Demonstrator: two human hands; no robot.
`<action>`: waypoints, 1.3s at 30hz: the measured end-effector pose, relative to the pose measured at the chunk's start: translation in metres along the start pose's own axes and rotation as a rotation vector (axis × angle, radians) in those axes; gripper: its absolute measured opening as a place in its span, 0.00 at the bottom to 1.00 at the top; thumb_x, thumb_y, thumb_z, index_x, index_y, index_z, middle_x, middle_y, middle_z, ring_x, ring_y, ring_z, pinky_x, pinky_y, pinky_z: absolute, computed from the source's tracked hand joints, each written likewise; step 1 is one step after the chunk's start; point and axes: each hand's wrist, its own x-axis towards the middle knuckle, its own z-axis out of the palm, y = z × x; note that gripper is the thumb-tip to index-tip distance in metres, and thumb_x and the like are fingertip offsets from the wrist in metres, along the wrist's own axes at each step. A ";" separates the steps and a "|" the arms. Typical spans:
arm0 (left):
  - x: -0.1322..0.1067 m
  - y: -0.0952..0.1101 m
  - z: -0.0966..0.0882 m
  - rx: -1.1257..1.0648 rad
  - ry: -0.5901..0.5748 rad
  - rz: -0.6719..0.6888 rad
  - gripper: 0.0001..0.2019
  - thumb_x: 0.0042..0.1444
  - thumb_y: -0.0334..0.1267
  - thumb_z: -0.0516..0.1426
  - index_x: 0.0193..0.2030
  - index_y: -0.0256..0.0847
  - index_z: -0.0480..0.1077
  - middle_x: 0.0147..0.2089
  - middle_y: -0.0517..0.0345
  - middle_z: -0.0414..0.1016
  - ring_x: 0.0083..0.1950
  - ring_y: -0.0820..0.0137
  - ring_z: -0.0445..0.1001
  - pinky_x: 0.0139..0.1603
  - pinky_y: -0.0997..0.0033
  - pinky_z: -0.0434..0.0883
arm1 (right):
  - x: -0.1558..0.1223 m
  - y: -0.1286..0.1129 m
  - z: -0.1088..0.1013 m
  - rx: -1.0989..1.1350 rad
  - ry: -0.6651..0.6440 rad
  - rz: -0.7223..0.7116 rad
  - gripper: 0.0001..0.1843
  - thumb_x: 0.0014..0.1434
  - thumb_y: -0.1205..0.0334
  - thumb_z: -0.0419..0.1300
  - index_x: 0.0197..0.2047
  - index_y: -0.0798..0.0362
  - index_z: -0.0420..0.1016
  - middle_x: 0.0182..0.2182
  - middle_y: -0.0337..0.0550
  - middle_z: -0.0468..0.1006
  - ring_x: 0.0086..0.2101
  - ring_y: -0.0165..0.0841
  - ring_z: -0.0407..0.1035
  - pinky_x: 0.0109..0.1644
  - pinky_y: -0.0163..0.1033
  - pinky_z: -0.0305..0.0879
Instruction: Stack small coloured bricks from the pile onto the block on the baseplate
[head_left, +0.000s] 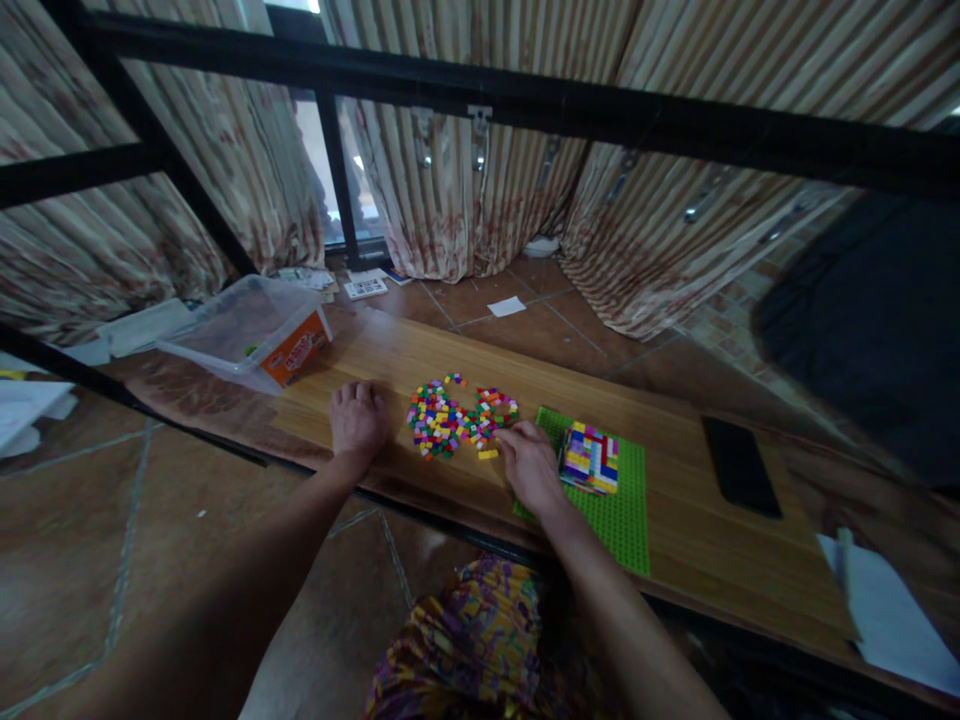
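My left hand (358, 418) rests on the wooden table left of the loose bricks, its fingers curled in like a fist, and no brick shows in it. Many small coloured toy bricks (439, 418) lie in a spread pile between my hands. At the pile's right edge, my right hand (531, 462) has its thumb and fingers pinched together; what they hold, if anything, is too small to make out. A yellow brick (488, 454) lies just left of it. Beside my right hand, a block built of layered bricks (590, 460) sits on a green studded baseplate (631, 510).
A clear plastic box (247, 325) with an orange label stands at the table's left end. A black phone-like slab (740, 465) lies on the right of the wooden tabletop (690, 560). White paper (896, 610) is at the right end. A black metal bar (525, 95) crosses above.
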 end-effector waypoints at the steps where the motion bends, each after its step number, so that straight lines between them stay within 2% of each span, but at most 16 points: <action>1: 0.000 0.000 0.000 0.000 -0.001 -0.003 0.18 0.60 0.37 0.47 0.50 0.33 0.72 0.50 0.38 0.73 0.53 0.50 0.67 0.56 0.51 0.65 | 0.001 0.002 0.000 -0.019 0.000 0.007 0.16 0.64 0.69 0.52 0.43 0.49 0.82 0.38 0.47 0.75 0.42 0.38 0.68 0.50 0.41 0.66; 7: 0.000 0.001 -0.002 -0.009 -0.011 0.000 0.17 0.60 0.37 0.47 0.49 0.33 0.72 0.50 0.38 0.73 0.53 0.50 0.67 0.55 0.50 0.65 | 0.001 0.007 0.000 -0.077 0.058 0.074 0.15 0.63 0.70 0.53 0.42 0.52 0.82 0.38 0.48 0.74 0.42 0.39 0.67 0.50 0.42 0.65; 13: 0.000 0.001 -0.002 0.018 -0.019 -0.004 0.18 0.60 0.37 0.47 0.49 0.33 0.72 0.50 0.38 0.73 0.53 0.50 0.67 0.54 0.51 0.65 | 0.006 0.000 0.004 -0.051 0.027 0.047 0.14 0.63 0.69 0.54 0.45 0.51 0.81 0.39 0.47 0.74 0.42 0.39 0.67 0.51 0.41 0.64; 21: 0.000 0.000 0.000 0.014 -0.013 -0.005 0.18 0.61 0.38 0.47 0.49 0.32 0.72 0.51 0.38 0.73 0.54 0.50 0.67 0.55 0.51 0.66 | 0.006 0.006 0.000 -0.105 0.053 0.115 0.14 0.64 0.69 0.53 0.40 0.54 0.82 0.38 0.49 0.74 0.43 0.39 0.67 0.49 0.41 0.63; 31: 0.000 0.002 -0.002 0.021 -0.019 -0.011 0.18 0.60 0.38 0.47 0.49 0.32 0.72 0.51 0.38 0.73 0.53 0.50 0.67 0.55 0.51 0.65 | 0.030 -0.001 0.005 -0.121 -0.052 0.118 0.10 0.62 0.67 0.58 0.37 0.49 0.81 0.40 0.46 0.74 0.44 0.38 0.67 0.49 0.39 0.62; 39: 0.000 0.000 -0.001 -0.019 -0.004 0.000 0.17 0.60 0.37 0.47 0.49 0.34 0.72 0.50 0.39 0.73 0.53 0.50 0.67 0.54 0.50 0.65 | 0.034 -0.003 0.006 -0.127 -0.046 0.059 0.07 0.60 0.68 0.60 0.33 0.47 0.78 0.42 0.44 0.75 0.47 0.39 0.67 0.52 0.41 0.63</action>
